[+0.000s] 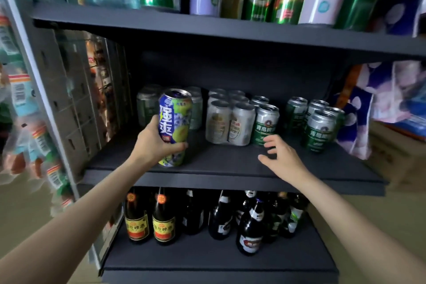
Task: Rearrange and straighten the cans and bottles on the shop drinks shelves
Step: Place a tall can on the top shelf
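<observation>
My left hand [154,143] grips a tall blue and green can [175,122], upright at the front left of the middle shelf [230,163]; whether its base touches the shelf I cannot tell. My right hand [282,157] hovers open, fingers spread, just in front of a green beer can [266,124]. Beside that can stands a shrink-wrapped pack of silver cans [228,120]. More green cans [319,129] cluster at the right, and a wrapped pack [147,104] sits behind the held can.
The top shelf [207,27] carries tall green, purple and pink cans. The bottom shelf [219,260] holds dark glass bottles [251,228], two with yellow labels at the left. Packaged goods hang at the far left, printed bags and a cardboard box stand at the right.
</observation>
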The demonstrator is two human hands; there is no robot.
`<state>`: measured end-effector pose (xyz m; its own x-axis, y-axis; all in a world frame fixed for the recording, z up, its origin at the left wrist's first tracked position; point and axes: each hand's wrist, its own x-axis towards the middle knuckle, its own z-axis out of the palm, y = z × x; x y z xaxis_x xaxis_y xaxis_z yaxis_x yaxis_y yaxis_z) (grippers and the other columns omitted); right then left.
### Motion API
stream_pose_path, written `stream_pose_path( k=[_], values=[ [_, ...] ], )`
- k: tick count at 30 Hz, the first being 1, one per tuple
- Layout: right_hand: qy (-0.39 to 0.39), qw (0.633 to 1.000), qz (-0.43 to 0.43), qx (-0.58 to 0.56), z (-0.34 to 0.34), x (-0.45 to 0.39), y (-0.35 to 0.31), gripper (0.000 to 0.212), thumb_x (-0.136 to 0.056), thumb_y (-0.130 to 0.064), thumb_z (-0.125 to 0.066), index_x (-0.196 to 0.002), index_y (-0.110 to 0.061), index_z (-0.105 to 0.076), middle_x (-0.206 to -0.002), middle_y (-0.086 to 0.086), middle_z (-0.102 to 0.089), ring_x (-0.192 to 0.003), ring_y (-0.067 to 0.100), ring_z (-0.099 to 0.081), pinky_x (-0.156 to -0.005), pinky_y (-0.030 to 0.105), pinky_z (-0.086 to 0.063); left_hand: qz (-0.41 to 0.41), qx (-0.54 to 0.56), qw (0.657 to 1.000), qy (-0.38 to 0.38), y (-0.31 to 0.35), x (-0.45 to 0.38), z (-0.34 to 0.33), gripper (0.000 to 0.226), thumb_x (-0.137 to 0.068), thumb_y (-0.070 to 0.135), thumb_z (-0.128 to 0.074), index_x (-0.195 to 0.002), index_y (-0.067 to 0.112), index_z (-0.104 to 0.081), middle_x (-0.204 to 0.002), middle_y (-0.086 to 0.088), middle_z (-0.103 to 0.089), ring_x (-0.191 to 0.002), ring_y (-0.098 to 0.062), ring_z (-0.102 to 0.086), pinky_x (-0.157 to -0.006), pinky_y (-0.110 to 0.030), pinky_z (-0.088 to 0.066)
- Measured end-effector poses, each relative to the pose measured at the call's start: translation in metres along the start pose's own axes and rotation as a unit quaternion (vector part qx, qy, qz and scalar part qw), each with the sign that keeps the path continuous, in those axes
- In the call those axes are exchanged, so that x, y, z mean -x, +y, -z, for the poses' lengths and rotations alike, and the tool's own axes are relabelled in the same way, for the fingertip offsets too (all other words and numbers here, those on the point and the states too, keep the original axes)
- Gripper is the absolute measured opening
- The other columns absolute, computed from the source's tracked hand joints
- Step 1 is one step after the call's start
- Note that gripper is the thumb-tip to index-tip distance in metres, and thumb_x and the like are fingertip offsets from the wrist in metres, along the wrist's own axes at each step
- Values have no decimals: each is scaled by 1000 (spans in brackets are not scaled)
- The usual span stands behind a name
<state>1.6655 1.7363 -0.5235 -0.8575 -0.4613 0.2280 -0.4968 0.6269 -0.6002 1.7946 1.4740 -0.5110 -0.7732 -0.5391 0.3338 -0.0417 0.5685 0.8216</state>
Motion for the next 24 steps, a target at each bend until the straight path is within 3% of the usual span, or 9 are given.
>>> stream_pose_path(
  k=[6, 12, 15, 17, 20, 24],
  values=[
    [96, 994, -53, 29, 20, 3, 37, 55, -85, -18, -65, -134, -15, -37, -134, 9, -39, -125, 26, -40, -98, 34, -36, -31, 4, 998, -58, 29, 3, -46, 57, -61, 19, -86, -105, 16, -49, -90, 7, -62, -75, 2, -55, -58, -4, -38],
    [277, 953, -117, -40, 43, -17, 67, 89, -74, -13, -76, -144, -13, -21, -143, 18, -26, -132, 35, -31, -107, 43, -30, -23, 13, 996, -84, 44, -9, -86, 61, -62, 23, -85, -110, 16, -48, -99, 1, -65, -86, -14, -61, -72, -22, -43],
    [291, 939, -161, -89, 52, -44, 85, 97, -71, -17, -79, -145, -8, -17, -146, 18, -26, -135, 34, -29, -111, 44, -28, -20, 22, 996, -78, 49, -12, -101, 60, -64, 23, -84, -109, 18, -46, -95, 5, -62, -82, -11, -60, -72, -22, -43],
    [281, 934, -195, -102, 48, -55, 95, 95, -71, -18, -80, -144, -5, -20, -145, 17, -31, -133, 34, -32, -110, 42, -30, -19, 31, 997, -68, 50, -13, -106, 59, -64, 22, -84, -108, 20, -44, -94, 6, -62, -82, -10, -60, -74, -22, -44],
    [291, 930, -208, -81, 31, -62, 105, 75, -73, -17, -78, -133, 0, -36, -137, 17, -37, -126, 33, -40, -102, 39, -34, -21, 34, 997, -72, 48, -16, -111, 60, -65, 22, -83, -110, 19, -44, -96, 6, -62, -84, -11, -61, -74, -22, -45],
    [231, 955, -183, -37, 15, -68, 107, 52, -79, -20, -72, -121, -2, -48, -125, 13, -51, -113, 30, -51, -92, 35, -41, -25, 38, 997, -68, 45, -18, -115, 63, -67, 23, -82, -116, 19, -42, -97, 7, -61, -84, -11, -60, -73, -20, -42]
  ],
)
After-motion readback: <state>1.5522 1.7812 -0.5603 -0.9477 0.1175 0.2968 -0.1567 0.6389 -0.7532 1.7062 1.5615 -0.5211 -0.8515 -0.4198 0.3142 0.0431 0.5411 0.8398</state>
